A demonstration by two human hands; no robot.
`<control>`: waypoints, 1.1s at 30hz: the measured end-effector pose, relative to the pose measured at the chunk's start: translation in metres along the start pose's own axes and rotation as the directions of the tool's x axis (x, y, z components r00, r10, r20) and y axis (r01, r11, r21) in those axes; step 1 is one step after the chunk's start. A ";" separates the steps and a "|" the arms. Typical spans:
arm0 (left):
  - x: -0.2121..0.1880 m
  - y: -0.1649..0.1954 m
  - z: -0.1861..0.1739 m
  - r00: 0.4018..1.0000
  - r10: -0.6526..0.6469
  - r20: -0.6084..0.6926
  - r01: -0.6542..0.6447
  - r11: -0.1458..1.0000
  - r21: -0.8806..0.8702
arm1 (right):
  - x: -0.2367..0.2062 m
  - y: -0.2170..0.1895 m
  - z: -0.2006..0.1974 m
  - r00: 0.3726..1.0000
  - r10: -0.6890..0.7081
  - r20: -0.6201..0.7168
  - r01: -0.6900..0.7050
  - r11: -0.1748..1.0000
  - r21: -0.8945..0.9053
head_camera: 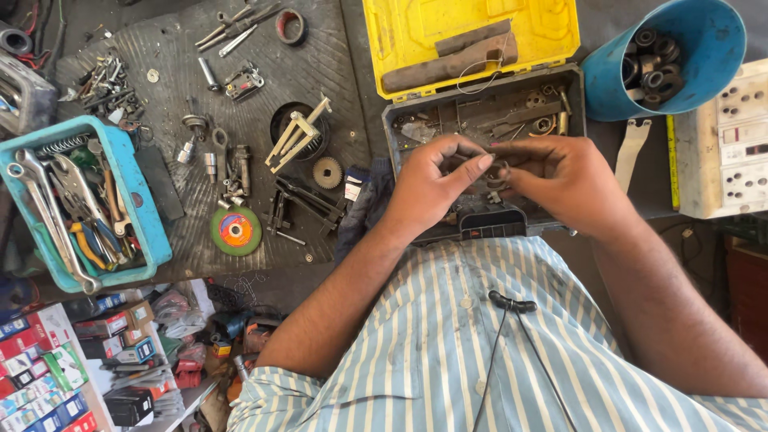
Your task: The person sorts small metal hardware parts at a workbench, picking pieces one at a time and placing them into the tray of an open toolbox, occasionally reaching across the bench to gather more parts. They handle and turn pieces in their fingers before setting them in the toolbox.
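Observation:
My left hand (432, 188) and my right hand (564, 180) meet over an open tool case (396, 132) with a yellow lid (400, 32). Both pinch a small dark metal ring-shaped part (498, 172) between their fingertips; most of it is hidden by my fingers. The case's grey tray holds several small metal parts and bits. My forearms come up from a blue-and-white striped shirt at the bottom of the view.
A blue bucket (704, 48) of dark bearings stands at the upper right beside a white socket board (732, 136). On the black mat (176, 48) lie a gear, a puller, a green grinding disc (235, 230) and loose tools. A blue tray (144, 216) of spanners and pliers sits at left.

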State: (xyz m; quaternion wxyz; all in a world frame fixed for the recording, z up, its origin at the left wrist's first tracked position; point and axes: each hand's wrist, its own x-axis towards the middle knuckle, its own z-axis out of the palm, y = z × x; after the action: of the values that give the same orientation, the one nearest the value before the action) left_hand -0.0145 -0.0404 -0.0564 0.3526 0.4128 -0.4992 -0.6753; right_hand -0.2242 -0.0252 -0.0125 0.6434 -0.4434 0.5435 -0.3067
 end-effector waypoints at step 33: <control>-0.028 0.020 -0.024 0.993 0.073 0.088 -0.114 0.723 0.681 | -0.040 0.046 -0.097 0.535 -0.801 -0.269 0.073 0.361 -0.930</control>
State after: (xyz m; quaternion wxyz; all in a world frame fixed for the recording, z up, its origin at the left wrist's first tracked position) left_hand 0.0203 -0.0298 -0.0353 0.1953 0.4692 -0.7426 -0.4362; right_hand -0.3317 0.0061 -0.0385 -0.0391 -0.6798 0.6571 -0.3235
